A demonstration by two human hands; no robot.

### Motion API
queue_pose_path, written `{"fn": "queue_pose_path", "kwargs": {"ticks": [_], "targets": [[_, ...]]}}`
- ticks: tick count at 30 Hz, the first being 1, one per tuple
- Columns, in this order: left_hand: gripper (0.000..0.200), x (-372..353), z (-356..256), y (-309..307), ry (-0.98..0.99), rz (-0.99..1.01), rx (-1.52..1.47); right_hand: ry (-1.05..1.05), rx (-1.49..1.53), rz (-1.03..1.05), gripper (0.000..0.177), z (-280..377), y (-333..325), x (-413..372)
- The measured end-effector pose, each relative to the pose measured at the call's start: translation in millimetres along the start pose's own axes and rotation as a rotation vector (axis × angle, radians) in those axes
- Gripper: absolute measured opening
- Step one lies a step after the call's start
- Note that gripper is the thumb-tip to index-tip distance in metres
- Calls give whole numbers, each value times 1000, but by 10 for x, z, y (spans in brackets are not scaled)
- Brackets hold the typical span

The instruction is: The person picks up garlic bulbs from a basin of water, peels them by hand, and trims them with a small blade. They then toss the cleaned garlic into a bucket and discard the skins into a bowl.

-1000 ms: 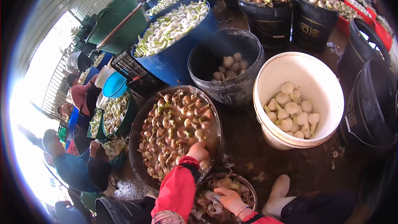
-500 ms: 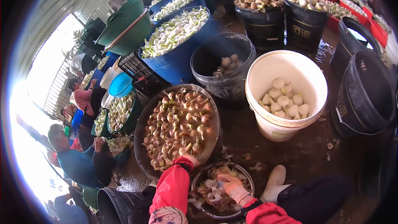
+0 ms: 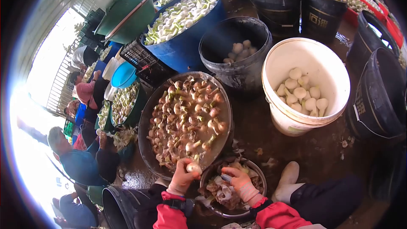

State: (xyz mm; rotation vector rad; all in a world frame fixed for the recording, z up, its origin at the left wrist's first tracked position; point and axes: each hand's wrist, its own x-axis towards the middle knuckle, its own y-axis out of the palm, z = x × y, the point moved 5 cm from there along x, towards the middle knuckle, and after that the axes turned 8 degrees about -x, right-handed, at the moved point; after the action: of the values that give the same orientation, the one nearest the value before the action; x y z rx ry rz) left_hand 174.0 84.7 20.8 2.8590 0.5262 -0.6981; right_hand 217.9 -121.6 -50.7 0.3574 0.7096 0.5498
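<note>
1. Many bulbs are held in murky water in the wide, dark, round basin (image 3: pixel 144 138), ahead of both hands.
2. By its near rim, the left hand (image 3: pixel 181 179) is clamped, thumb against fingers, on a white, rounded bulb with a pale stem (image 3: pixel 194 168).
3. The white bulb is held at the left hand's right side; from the right hand, it is found to the left and slightly farther forward.
4. The stem is pointed away from the body, toward the basin; the long axis is aligned roughly fore-and-aft.
5. A small, grey, metallic-looking tool (image 3: pixel 226 177), partly hidden, is gripped by the right hand (image 3: pixel 242 184) above the round metal bowl (image 3: pixel 263 182) of peelings (image 3: pixel 227 193).
</note>
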Motion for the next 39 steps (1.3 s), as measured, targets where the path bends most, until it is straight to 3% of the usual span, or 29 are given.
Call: {"fn": "queue_pose_path", "kwargs": {"ticks": [2,4,6,8,11,12,14,16,20,22,23,24,26,30,33,34,36,37,38,39], "targets": [[49,-303,-108,444,74,184,-526,-3,72,29,36,163,75,-98],[50,-495,3,647,85,177,-666,-15,175,71,37,330,140,-220],[53,-644,58,816,126,75,-531,5,216,116,43,392,148,-303],[67,-715,210,760,175,-40,-95,-44,-68,175,50,395,157,-346],[55,-910,43,963,322,-201,578,-41,-114,172,52,254,131,-339],[55,-924,55,1002,329,-200,582,-58,-140,160,50,232,128,-351],[56,-994,1,1137,591,-225,989,-87,-276,103,49,206,153,-397],[55,-1013,11,1186,655,-267,1029,-117,-415,47,49,216,178,-426],[55,-1018,-42,1160,549,-233,935,-177,-404,-65,47,181,138,-399],[58,-888,308,850,228,-268,-341,-215,-96,20,49,182,168,-390],[46,-879,289,863,216,-193,-592,-197,-52,62,52,273,220,-438],[41,-881,297,887,143,-253,-747,-196,-54,72,52,311,220,-466],[39,-825,355,885,19,-215,-922,-126,70,262,50,322,242,-506],[39,-867,450,851,14,-334,-862,-122,98,402,44,365,277,-504],[60,-990,386,873,129,-483,-323,-143,-138,339,34,213,284,-393],[60,-978,425,890,121,-484,-324,-136,-137,336,34,162,257,-397],[59,-956,419,848,288,-513,-106,129,-93,209,26,230,252,-525],[58,-881,460,694,440,-573,84,126,-172,170,22,109,244,-465],[66,-825,512,608,305,-574,-126,132,-174,169,22,89,245,-468],[71,-788,492,542,200,-548,-204,51,-377,177,21,109,248,-466]]}}
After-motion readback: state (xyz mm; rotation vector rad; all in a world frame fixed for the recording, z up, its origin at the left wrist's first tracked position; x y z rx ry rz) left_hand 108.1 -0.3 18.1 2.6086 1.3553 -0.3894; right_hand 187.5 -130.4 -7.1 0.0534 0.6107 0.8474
